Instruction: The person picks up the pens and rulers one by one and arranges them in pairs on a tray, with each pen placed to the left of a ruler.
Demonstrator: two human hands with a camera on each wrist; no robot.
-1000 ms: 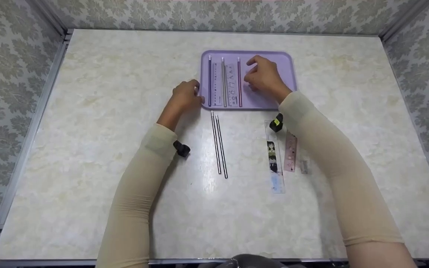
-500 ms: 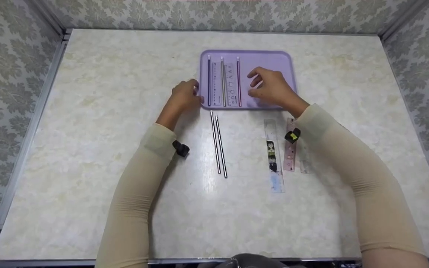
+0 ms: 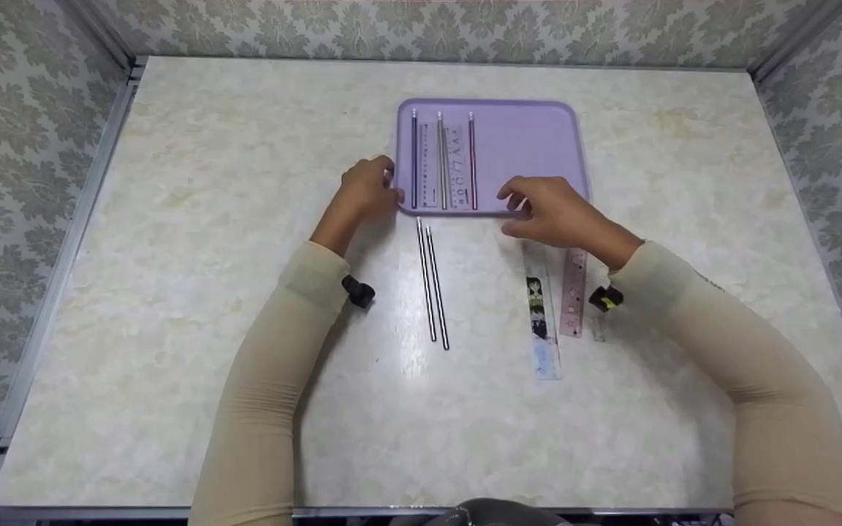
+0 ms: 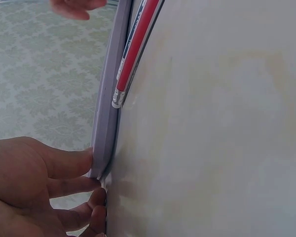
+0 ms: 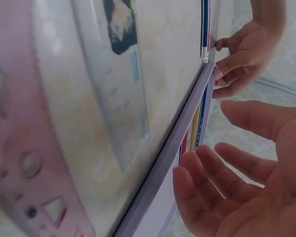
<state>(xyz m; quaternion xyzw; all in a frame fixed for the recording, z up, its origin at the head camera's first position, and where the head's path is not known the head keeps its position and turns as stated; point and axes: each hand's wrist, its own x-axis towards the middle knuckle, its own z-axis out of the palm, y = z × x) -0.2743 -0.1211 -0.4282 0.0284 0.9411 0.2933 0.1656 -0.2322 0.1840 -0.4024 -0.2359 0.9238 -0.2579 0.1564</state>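
Observation:
My left hand (image 3: 368, 191) holds the near-left corner of the purple tray (image 3: 523, 146). In the left wrist view, the thumb (image 4: 71, 163) lies against the rim, the index finger at the corner. Over the tray's near-right edge, my right hand (image 3: 556, 212) has its fingers loosely bent, holding nothing. The tray carries a dark pencil (image 3: 414, 157), a clear ruler (image 3: 428, 168), a pale pencil pair (image 3: 442, 161), a clear stencil ruler (image 3: 457, 172) and a red pencil (image 3: 473, 161).
Two striped pencils (image 3: 432, 292) lie in front of the tray. Right of them are a clear ruler with a cartoon picture (image 3: 538, 307), a pink ruler (image 3: 573, 299) and another clear ruler (image 3: 598, 329) partly under the right wrist. Patterned walls (image 3: 362, 29) border the table.
My right hand has moved back toward the body and slightly right, from beside the red pencil to the tray's near edge. My left hand stays at the corner.

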